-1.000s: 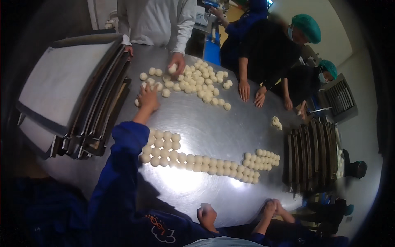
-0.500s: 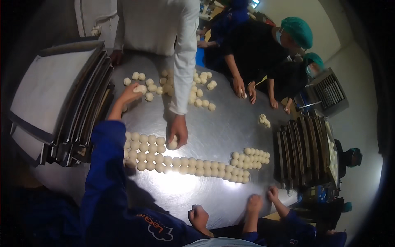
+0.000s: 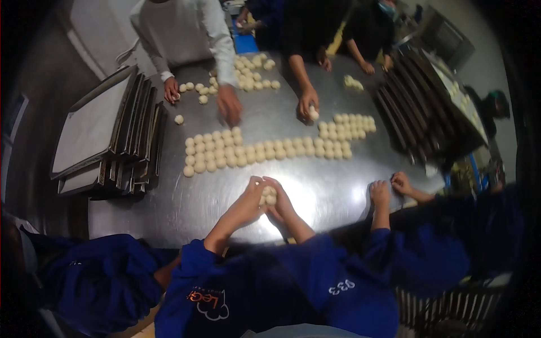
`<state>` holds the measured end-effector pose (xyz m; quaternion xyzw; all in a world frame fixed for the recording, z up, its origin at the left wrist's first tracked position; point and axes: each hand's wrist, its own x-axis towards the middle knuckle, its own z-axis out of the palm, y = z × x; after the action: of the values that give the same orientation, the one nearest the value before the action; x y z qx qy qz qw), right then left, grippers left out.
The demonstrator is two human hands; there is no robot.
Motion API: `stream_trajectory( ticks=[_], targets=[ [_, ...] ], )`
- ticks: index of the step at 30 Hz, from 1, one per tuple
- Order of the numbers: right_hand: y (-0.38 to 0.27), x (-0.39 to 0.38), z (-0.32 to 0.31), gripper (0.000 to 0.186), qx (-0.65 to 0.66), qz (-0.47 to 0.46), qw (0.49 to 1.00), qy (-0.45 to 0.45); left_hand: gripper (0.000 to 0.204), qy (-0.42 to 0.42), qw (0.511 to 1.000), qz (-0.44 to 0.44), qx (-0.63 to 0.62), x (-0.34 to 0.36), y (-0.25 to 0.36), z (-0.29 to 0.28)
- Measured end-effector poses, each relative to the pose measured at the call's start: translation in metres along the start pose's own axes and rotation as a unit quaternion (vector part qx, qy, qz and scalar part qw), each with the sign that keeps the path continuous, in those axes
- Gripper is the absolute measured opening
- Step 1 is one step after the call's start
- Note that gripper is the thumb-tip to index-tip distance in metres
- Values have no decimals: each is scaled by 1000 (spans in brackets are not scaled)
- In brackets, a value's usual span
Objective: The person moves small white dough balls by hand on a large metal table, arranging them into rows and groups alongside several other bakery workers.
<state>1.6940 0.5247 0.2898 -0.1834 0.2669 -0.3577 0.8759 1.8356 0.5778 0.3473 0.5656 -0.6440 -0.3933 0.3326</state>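
Note:
Close to the near edge of the metal table (image 3: 135,217), I cup several pale dough balls (image 3: 269,196) between both hands. My left hand (image 3: 245,204) curves around them from the left and my right hand (image 3: 282,203) from the right, fingertips meeting on the far side. Some of the dough is hidden by my fingers. Just beyond lie packed rows of round dough balls (image 3: 256,152), with a smaller block (image 3: 346,127) joining them at the right.
Stacked trays (image 3: 93,127) stand at the left, and more trays (image 3: 414,101) at the right. Across the table, a white-sleeved person's blurred hand (image 3: 229,105) hovers near the rows; a dark-clothed person's hand (image 3: 307,100) holds dough. Loose dough balls (image 3: 248,73) lie behind. A blue-sleeved neighbour's hand (image 3: 380,192) rests at right.
My left hand has come back from the far left with dough and met my right hand, which has opened from a fist around it. The view has turned; the white-sleeved person's hand has left the rows.

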Motion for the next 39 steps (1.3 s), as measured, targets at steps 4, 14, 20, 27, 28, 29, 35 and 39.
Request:
stream_trajectory(
  ticks=[4, 14, 20, 27, 28, 29, 35, 39],
  targets=[
    [10, -22, -62, 34, -156, 75, 981, 86, 60, 99, 993, 31, 53, -33, -16, 12],
    [-83, -56, -45, 62, -474, -570, 613, 274, 64, 592, 734, 105, 314, -101, -58, -32],
    [-35, -88, -144, 49, -647, -163, 671, 324, 72, 352, 875, -221, 249, -136, -130, -24],
    [-5, -79, -94, 38, -678, -146, 670, 264, 39, 338, 939, -54, 34, -125, -106, -16],
    [5, -64, -86, 38, -711, -191, 631, 244, 34, 313, 946, -44, 67, -110, -101, -7],
    [14, -49, -76, 38, -748, -192, 597, 219, 29, 266, 955, -85, 96, -100, -97, -1],
    [47, -43, -98, 19, -813, -379, 443, 18, 33, 174, 927, -119, 309, -110, -156, 24],
    [5, -18, -84, 26, -804, -365, 424, 201, 32, 316, 878, -101, 344, -91, -163, 2]
  ],
)
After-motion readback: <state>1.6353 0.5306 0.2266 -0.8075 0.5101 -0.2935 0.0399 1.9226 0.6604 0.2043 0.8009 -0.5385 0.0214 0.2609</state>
